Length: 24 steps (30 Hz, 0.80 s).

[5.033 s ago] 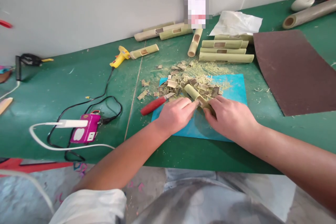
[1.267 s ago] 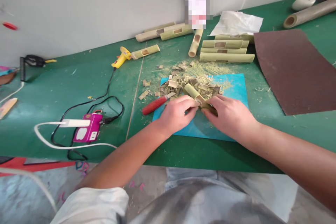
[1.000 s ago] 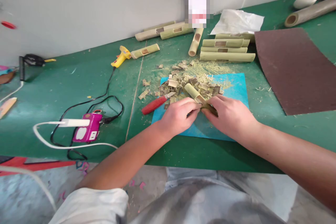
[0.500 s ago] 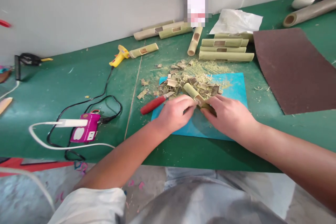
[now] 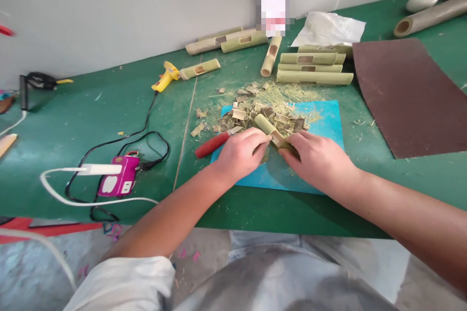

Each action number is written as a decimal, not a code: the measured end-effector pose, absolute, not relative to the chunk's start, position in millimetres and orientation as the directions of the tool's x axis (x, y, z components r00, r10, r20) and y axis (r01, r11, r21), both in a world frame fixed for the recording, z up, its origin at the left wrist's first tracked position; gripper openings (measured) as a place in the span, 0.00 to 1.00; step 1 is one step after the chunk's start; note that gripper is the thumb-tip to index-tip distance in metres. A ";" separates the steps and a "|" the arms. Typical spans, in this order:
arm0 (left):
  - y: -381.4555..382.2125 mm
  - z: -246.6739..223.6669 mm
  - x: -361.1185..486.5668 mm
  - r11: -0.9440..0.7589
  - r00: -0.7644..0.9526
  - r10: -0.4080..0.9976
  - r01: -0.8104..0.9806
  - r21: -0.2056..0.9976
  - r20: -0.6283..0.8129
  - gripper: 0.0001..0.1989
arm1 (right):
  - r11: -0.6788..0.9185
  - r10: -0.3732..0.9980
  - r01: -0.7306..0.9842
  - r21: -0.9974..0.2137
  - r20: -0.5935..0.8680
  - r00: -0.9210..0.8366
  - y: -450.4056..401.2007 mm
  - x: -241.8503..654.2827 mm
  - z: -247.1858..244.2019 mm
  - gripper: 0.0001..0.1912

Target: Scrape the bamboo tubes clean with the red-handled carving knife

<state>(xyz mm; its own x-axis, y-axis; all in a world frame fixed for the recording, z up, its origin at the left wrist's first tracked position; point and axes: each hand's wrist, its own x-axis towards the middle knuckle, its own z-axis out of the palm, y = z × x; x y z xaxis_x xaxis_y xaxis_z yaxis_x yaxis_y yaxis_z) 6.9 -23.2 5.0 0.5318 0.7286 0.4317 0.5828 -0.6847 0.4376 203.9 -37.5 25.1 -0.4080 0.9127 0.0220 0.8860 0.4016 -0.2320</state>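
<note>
A short bamboo tube with a cut opening lies slanted over a blue mat. My right hand is closed round its near end. At the left edge of the opening, the fingertips of my left hand are pinched together; whatever they hold is too small to make out. Bamboo chips and shavings are heaped just beyond the tube. Left of the heap, a red-handled knife rests beside my left hand, its blade tip among the chips.
Cut bamboo tubes lie at the back, near white paper. To the right is a brown sheet. A yellow glue gun and a purple power adapter with cables are on the left.
My left hand has shifted slightly up and left along the tube's opening. My right hand keeps its grip, and the tube has barely moved.
</note>
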 end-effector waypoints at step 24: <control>-24.3 5.4 7.1 -0.700 0.547 0.712 0.591 0.399 0.439 0.08 | 0.376 0.920 0.885 -0.274 -0.004 -0.393 -37.0 204.2 26.0 0.12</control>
<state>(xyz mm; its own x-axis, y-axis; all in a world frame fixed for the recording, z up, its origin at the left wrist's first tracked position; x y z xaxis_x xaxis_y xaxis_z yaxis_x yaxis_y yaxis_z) 7.1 -24.3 5.4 0.5472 0.7125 0.4392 0.5915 -0.7005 0.3994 204.2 -37.0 26.0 -0.3926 0.9197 -0.0042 0.8849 0.3764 -0.2744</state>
